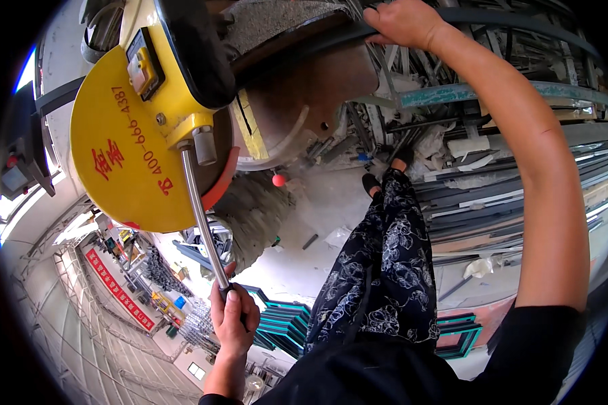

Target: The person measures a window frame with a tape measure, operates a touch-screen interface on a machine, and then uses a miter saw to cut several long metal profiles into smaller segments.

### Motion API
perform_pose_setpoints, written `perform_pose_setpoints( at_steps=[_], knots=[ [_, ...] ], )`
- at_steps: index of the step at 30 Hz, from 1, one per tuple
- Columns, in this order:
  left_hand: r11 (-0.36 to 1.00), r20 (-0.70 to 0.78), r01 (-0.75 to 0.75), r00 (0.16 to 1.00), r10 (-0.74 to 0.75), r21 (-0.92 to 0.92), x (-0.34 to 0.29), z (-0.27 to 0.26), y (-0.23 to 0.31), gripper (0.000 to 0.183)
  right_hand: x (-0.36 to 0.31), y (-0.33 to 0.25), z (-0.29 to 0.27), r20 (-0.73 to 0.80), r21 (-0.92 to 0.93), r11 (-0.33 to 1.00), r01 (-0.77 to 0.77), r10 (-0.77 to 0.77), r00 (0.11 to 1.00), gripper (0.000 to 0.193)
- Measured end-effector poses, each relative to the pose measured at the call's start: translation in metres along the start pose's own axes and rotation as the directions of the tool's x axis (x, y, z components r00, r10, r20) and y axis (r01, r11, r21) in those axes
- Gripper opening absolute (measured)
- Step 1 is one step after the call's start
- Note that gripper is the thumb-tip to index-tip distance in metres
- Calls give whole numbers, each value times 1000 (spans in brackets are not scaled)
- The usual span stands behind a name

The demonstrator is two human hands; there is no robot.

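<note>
My left hand (235,316) is wrapped around the black grip of a steel lever handle (201,219). That lever runs up to a cut-off saw with a yellow blade guard (132,155) and a black motor housing (194,50). Part of the round blade (217,152) shows beside the guard. At the top, my right arm reaches far out, and my right hand (404,24) is closed over a long dark metal profile (507,21). The profile leads left toward the saw's brown metal table (311,94). The fingertips of the right hand are partly hidden.
Long metal profiles (507,202) lie stacked along the right. Offcuts and scraps (378,121) litter the area beyond my feet. A red ball knob (279,180) sticks out below the saw table. Teal-edged frames (284,327) stand at lower left. A red banner (118,289) hangs farther off.
</note>
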State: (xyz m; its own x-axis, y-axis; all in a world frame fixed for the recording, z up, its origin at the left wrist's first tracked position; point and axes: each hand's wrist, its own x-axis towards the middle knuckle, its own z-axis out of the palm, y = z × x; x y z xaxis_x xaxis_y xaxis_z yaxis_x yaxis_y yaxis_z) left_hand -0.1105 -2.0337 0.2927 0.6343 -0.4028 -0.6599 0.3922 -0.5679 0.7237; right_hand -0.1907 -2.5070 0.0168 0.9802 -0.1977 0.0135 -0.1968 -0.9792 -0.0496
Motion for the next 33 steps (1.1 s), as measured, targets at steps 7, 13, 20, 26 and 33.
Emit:
perform_pose_setpoints(
  at_steps=[7, 13, 20, 26, 33],
  knots=[
    [1000, -9, -4, 1000, 4, 1, 8, 4, -14, 47, 1, 0, 2, -15, 16, 1000, 7, -6, 1000, 44],
    [1000, -14, 2, 1000, -2, 25, 11, 1, -21, 47, 1, -3, 0, -15, -29, 1000, -1, 0, 1000, 44],
    [1000, -8, 3, 1000, -3, 24, 15, 2, -27, 48, 2, -1, 2, -5, -58, 998, 17, -18, 1000, 44],
    [1000, -10, 6, 1000, -5, 12, 18, 0, -32, 48, 2, -2, 5, -67, -74, 997, 22, -27, 997, 43],
    [999, 6, -18, 1000, 18, 32, 14, 3, -31, 47, 0, 3, 20, -195, -115, 992, 46, -68, 978, 43]
  ],
)
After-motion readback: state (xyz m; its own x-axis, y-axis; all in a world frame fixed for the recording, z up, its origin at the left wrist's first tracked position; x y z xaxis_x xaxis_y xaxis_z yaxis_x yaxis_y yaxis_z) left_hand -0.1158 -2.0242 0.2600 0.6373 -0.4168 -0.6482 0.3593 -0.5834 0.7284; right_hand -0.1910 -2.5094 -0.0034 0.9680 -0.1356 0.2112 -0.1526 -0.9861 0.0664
